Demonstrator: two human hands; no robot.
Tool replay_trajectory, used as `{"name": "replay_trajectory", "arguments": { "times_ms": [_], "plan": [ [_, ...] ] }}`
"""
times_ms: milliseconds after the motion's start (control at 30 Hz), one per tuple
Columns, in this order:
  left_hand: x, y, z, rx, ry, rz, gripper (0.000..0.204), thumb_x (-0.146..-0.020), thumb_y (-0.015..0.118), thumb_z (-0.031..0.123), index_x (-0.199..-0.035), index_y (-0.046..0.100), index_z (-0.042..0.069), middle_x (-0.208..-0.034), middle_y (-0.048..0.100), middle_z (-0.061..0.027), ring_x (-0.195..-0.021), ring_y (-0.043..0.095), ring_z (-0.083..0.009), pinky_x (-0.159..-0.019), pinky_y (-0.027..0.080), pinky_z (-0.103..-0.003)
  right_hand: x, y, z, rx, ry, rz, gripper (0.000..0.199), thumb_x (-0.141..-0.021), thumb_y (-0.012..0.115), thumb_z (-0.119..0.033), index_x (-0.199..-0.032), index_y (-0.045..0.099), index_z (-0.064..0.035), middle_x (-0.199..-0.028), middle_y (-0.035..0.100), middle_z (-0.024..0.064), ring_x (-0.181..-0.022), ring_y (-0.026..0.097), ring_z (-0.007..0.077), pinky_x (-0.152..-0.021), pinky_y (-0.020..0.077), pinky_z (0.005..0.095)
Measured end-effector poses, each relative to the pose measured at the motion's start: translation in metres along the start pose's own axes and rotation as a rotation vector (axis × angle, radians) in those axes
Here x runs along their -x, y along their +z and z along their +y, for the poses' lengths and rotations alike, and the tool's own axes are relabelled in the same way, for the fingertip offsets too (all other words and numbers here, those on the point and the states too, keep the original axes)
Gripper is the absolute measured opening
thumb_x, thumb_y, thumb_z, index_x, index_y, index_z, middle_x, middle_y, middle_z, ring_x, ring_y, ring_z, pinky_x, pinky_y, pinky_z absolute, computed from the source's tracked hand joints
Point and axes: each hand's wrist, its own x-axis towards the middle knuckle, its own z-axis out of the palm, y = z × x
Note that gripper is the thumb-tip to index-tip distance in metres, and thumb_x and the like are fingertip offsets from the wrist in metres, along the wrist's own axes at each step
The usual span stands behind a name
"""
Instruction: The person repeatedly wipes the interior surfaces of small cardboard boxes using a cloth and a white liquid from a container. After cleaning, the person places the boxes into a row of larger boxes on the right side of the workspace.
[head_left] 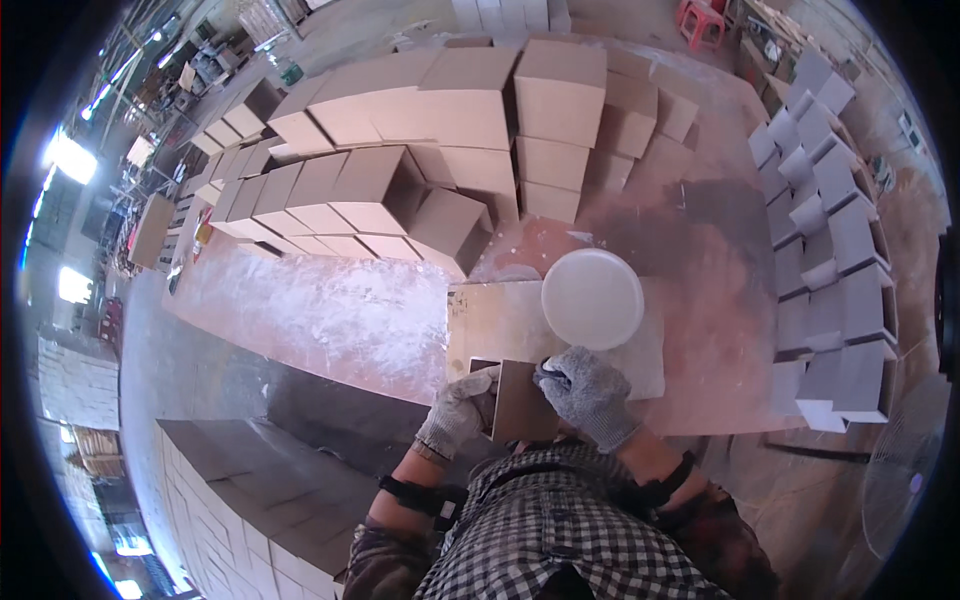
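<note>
In front of my body I hold a small brown box (527,402), tilted, with one side panel facing up. My left hand (457,412), in a grey-white knit glove, is closed round the box's left side. My right hand (590,392), in a grey knit glove, is at the box's right upper edge. Its fingers are pinched together, with a small dark thing at their tips that I cannot make out. Just beyond that hand a round white tub or lid (592,300) rests on a pale board (495,312).
Stacked brown boxes (465,110) line the far side of the reddish table (690,340), which has white powdery smears (350,310). Grey boxes (835,250) stand in rows at the right. More boxes (250,500) are piled at the lower left. A red stool (703,25) stands far back.
</note>
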Motion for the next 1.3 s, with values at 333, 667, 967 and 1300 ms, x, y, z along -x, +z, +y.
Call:
{"name": "replay_trajectory", "arguments": {
  "times_ms": [333,667,967,1300],
  "plan": [
    [-0.022,-0.017,0.011,-2.127,0.445,-0.459,0.037,-0.082,0.060,0.005,-0.118,0.062,0.008,-0.135,0.049,-0.0130,-0.121,0.050,-0.0309,-0.097,0.047,-0.035,-0.007,-0.003,0.021,-0.208,0.027,-0.029,0.015,-0.076,0.073,-0.021,-0.085,0.064,-0.0121,-0.082,0.061,0.0069,-0.076,0.062,0.0273,-0.067,0.0497,0.0384],
    [-0.038,-0.065,0.054,-2.246,-0.007,-0.146,0.044,-0.087,0.051,0.014,-0.130,0.050,0.006,-0.131,0.051,-0.0151,-0.122,0.049,-0.0294,-0.099,0.044,-0.035,-0.011,0.014,0.013,-0.251,0.063,-0.158,0.012,-0.078,0.068,-0.025,-0.080,0.067,-0.0129,-0.080,0.064,0.0075,-0.071,0.064,0.0282,-0.062,0.0505,0.0407],
    [-0.035,-0.094,0.059,-1.991,-0.024,-0.093,0.043,-0.086,0.054,0.018,-0.127,0.051,0.007,-0.123,0.054,-0.0151,-0.109,0.057,-0.0325,-0.090,0.049,-0.038,-0.092,0.060,0.068,0.060,-0.003,-0.200,0.013,-0.071,0.070,-0.026,-0.074,0.067,-0.0133,-0.079,0.063,0.0074,-0.071,0.063,0.0271,-0.060,0.0507,0.0418],
    [-0.036,-0.093,0.061,-2.008,-0.004,-0.190,0.046,-0.085,0.055,0.021,-0.129,0.049,0.007,-0.127,0.050,-0.0146,-0.119,0.047,-0.0296,-0.093,0.047,-0.039,-0.051,0.037,0.031,0.068,-0.012,-0.112,0.012,-0.070,0.070,-0.024,-0.073,0.066,-0.0139,-0.075,0.060,0.0075,-0.066,0.062,0.0265,-0.057,0.0499,0.0426]
  ]
}}
